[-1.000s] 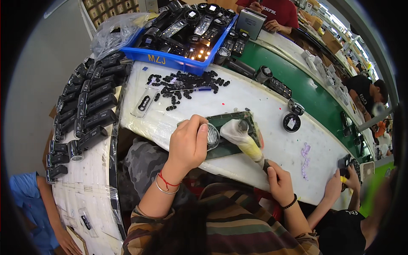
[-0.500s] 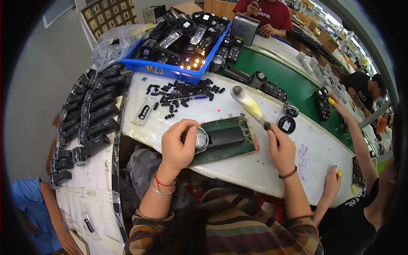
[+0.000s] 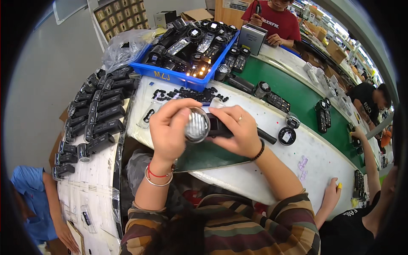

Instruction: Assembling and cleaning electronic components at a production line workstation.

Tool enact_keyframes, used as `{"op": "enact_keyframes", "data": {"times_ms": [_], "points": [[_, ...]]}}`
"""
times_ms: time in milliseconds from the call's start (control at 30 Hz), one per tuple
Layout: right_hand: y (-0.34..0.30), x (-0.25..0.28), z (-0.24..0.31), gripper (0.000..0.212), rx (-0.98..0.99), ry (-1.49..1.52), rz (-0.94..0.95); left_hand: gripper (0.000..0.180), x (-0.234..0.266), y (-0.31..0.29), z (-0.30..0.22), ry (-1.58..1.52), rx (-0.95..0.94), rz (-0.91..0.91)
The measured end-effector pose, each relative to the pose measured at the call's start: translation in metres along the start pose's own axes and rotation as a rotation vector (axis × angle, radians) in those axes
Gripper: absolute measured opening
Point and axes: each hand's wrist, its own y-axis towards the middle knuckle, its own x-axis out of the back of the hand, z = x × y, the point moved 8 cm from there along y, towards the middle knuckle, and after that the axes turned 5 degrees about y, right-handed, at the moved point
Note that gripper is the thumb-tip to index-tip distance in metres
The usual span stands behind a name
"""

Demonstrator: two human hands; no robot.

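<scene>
Held up over a dark green padded board (image 3: 204, 158) is a black flashlight-like device (image 3: 219, 126) with a round, clear, ribbed lens (image 3: 197, 124). My left hand (image 3: 166, 127) is closed around its lens end. My right hand (image 3: 238, 129) grips the black body from the other side. A mallet is also in my right hand: its black handle (image 3: 267, 136) sticks out past the hand, and part of its whitish head (image 3: 217, 102) shows beyond the fingers. Its middle is hidden under my hand.
Small black parts (image 3: 187, 92) lie scattered beyond my hands. A blue bin (image 3: 170, 75) full of similar devices stands behind them. Rows of black devices (image 3: 106, 112) line the left table. More units sit on the green belt (image 3: 293, 80). Co-workers' hands (image 3: 331, 192) are at right.
My right hand has moved left from the swung mallet's place to the device and now grips its body. The device has risen off the green board. The head view has shifted slightly.
</scene>
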Motion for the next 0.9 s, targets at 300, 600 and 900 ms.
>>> {"op": "enact_keyframes", "data": {"times_ms": [300, 600, 900], "points": [[-0.037, -0.047, -0.034, 0.041, -0.797, 1.391, -0.118, 0.042, -0.038, -0.019, 0.034, -0.166, 0.354, 0.245], [-0.036, -0.044, -0.041, 0.041, -0.89, 1.385, -0.204, 0.045, -0.047, -0.019, 0.049, -0.214, 0.326, 0.177], [-0.037, -0.041, -0.036, 0.038, -0.821, 1.301, -0.181, 0.043, -0.045, -0.024, 0.042, -0.145, 0.241, 0.169]]}}
